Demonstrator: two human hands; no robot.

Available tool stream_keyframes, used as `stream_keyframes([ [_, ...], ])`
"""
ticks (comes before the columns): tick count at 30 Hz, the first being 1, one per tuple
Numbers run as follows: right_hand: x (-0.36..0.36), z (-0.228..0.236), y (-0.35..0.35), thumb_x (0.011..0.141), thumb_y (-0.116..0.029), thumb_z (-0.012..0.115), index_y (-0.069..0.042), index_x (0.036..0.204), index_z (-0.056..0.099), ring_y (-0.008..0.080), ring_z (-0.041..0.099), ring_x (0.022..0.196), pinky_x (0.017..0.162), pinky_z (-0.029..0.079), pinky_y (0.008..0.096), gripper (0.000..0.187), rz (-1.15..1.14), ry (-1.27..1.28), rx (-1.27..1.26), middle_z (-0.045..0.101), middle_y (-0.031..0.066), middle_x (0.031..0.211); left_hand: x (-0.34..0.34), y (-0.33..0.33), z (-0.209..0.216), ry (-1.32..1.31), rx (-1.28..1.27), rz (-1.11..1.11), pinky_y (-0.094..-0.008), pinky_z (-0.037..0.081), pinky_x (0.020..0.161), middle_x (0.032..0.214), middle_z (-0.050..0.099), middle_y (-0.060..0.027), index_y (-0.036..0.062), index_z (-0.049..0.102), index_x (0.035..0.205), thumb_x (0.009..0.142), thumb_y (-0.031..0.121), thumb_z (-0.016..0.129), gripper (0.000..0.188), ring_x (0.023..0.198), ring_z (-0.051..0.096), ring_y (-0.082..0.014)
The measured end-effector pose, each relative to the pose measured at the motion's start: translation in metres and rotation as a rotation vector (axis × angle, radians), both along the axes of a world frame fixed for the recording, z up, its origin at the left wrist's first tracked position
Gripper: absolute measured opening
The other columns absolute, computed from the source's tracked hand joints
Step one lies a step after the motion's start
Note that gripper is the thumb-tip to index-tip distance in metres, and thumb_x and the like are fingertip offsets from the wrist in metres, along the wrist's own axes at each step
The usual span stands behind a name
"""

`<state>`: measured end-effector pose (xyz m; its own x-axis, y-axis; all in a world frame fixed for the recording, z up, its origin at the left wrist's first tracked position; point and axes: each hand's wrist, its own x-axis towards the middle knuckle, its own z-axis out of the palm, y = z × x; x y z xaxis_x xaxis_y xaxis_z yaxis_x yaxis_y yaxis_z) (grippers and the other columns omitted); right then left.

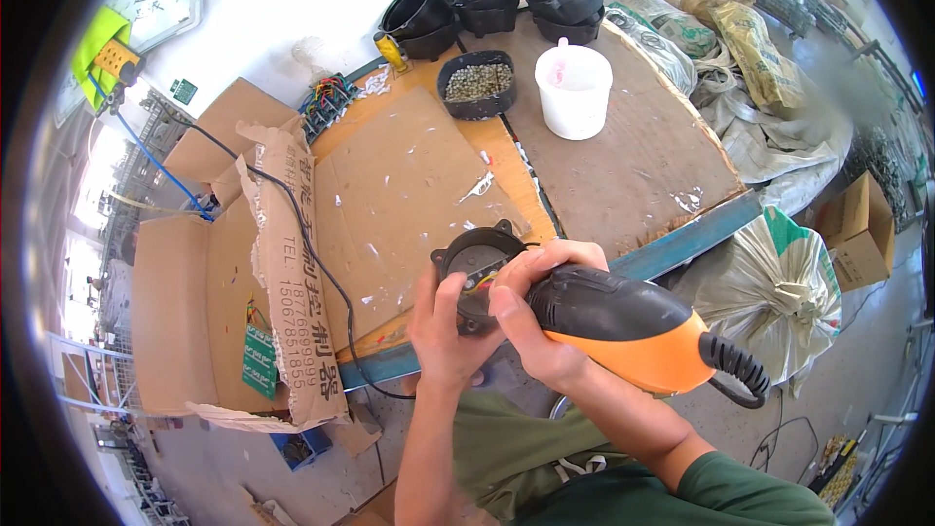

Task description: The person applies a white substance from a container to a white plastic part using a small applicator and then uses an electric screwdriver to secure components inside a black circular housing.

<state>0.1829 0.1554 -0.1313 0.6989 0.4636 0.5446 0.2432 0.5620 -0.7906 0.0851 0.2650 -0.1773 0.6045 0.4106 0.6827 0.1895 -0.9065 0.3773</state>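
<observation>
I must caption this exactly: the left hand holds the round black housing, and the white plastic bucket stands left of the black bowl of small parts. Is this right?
No: in the head view, the white plastic bucket stands right, not left, of the black bowl. The left hand holds the round black housing.

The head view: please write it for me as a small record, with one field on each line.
left hand: holds round black plastic housing, coloured wires inside
right hand: grips orange-and-black handheld tool
on blue-edged wooden table: white plastic bucket; black plastic tray holding small pale pieces
far end of table: stacked black plastic pots
picture left: open brown cardboard box, green circuit board inside
picture right: tied white-and-green sack
</observation>
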Motion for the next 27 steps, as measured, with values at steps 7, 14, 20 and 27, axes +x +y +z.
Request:
stream_keyframes([
  [7, -0.005, -0.002, 0.001, 0.088, 0.007, 0.063, -0.009, 0.120, 0.036, 0.0184, 0.059, 0.070, 0.075, 0.053, 0.0362, 0.045, 0.004, 0.039, 0.178, 0.061, 0.0097, 0.081, 0.002, 0.000, 0.005, -0.034, -0.042, -0.049, -0.0421, 0.057, 0.068, 0.117, 0.061, -0.0233, 0.0103, 0.056, 0.114, 0.057, 0.029, 0.094, 0.071, 0.089, 0.067, -0.0394],
  [14, 0.000, -0.007, 0.005, 0.087, 0.010, 0.062, -0.007, 0.119, 0.038, 0.0176, 0.059, 0.070, 0.074, 0.053, 0.0345, 0.044, -0.042, -0.016, 0.097, 0.061, 0.0098, 0.082, 0.005, -0.002, 0.007, -0.035, -0.010, -0.016, -0.0409, 0.057, 0.066, 0.115, 0.062, -0.0224, 0.0099, 0.057, 0.111, 0.058, 0.028, 0.094, 0.067, 0.087, 0.067, -0.0381],
  [20, -0.004, 0.008, 0.006, 0.085, 0.014, 0.064, -0.004, 0.118, 0.040, 0.0107, 0.060, 0.077, 0.074, 0.051, 0.0266, 0.044, -0.039, 0.014, -0.059, 0.062, 0.0073, 0.086, 0.000, -0.001, 0.002, -0.027, -0.012, -0.010, -0.0399, 0.057, 0.067, 0.118, 0.063, -0.0225, 0.0094, 0.059, 0.110, 0.060, 0.022, 0.092, 0.061, 0.087, 0.067, -0.0376],
  [27, -0.009, 0.029, 0.020, 0.084, 0.010, 0.070, -0.003, 0.111, 0.048, 0.0064, 0.059, 0.077, 0.072, 0.046, 0.0216, 0.037, -0.017, -0.036, -0.104, 0.061, 0.0036, 0.085, 0.000, 0.000, -0.001, -0.066, -0.119, -0.016, -0.0392, 0.056, 0.065, 0.108, 0.066, -0.0176, 0.0113, 0.063, 0.108, 0.062, 0.017, 0.090, 0.054, 0.080, 0.069, -0.0334],
])
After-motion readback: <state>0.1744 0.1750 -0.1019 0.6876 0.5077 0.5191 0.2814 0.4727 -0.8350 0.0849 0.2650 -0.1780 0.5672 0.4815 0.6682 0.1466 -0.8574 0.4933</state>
